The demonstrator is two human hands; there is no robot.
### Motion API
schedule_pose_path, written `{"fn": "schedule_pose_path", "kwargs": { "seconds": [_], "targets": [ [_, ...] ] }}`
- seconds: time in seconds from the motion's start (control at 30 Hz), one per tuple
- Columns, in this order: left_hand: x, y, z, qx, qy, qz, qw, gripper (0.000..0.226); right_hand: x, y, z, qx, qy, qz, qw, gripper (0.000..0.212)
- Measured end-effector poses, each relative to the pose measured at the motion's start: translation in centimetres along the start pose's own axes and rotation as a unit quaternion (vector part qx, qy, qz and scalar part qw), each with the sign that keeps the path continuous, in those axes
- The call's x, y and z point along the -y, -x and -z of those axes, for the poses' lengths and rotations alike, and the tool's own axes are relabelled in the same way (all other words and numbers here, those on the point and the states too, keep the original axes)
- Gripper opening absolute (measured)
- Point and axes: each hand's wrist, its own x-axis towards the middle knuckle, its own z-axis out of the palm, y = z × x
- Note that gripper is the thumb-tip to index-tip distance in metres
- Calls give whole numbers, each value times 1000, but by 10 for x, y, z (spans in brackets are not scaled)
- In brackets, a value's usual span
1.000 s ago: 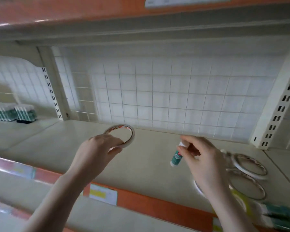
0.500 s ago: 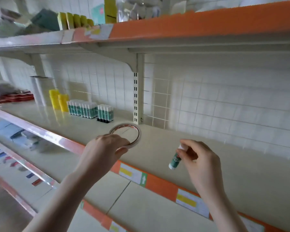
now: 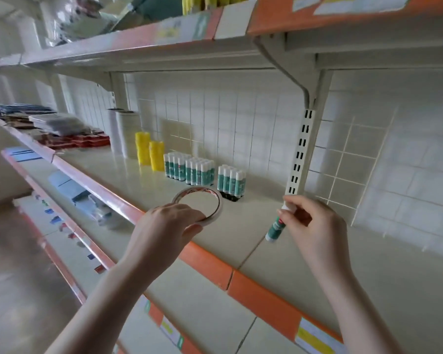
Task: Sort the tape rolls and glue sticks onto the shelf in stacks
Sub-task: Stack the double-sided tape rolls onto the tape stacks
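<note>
Above the shelf (image 3: 149,190), left fingers (image 3: 189,210) grip tape roll (image 3: 216,200); right fingers (image 3: 296,213) pinch glue stick (image 3: 276,227).

Glossy cream shelf (image 3: 143,175) looks like painted metal; the tape roll (image 3: 210,198) is shiny, the glue stick (image 3: 275,227) smooth plastic.

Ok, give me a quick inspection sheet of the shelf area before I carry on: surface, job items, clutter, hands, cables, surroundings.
Surface: cream shelf with orange edge strip.
Job's things: tape roll in left hand; glue stick in right hand, hanging cap-up; standing glue sticks at the back; yellow stacks beside them.
Clutter: packets far left.
Hands: fingers of both grip their items above the shelf.
Cables: nothing seen.
Surroundings: grid back wall, slotted upright, stocked upper shelf.
</note>
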Motion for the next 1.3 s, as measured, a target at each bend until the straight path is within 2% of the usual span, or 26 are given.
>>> {"fn": "schedule_pose_path", "kwargs": {
  "seconds": [0.2, 0.37, 0.67, 0.83, 1.17, 1.23, 1.3],
  "targets": [
    [83, -34, -21, 11, 2, 15, 1000, 25, -3, -60, -88, 26, -12, -17, 999, 14],
    [134, -52, -36, 11, 2, 13, 1000, 26, -1, -102, -147, 69, 32, -27, 997, 7],
    [216, -68, -65, 19, 39, -9, 999, 25, -7, -128, -234, 108, 107, -87, 985, 12],
    [250, -84, -75, 2, 76, -41, 996, 7, -13, -125, -259, 106, 154, -132, 974, 12],
    [279, -98, -100, 18, 124, -75, 989, 13, -14, -118, -270, 65, 199, -166, 964, 19],
    [280, -99, -102, 26, 127, -79, 988, 20, -14, -117, -272, 67, 206, -169, 962, 17],
    [282, -100, -103, 29, 129, -78, 988, 14, -16, -118, -273, 60, 216, -165, 961, 13]
  ]
}}
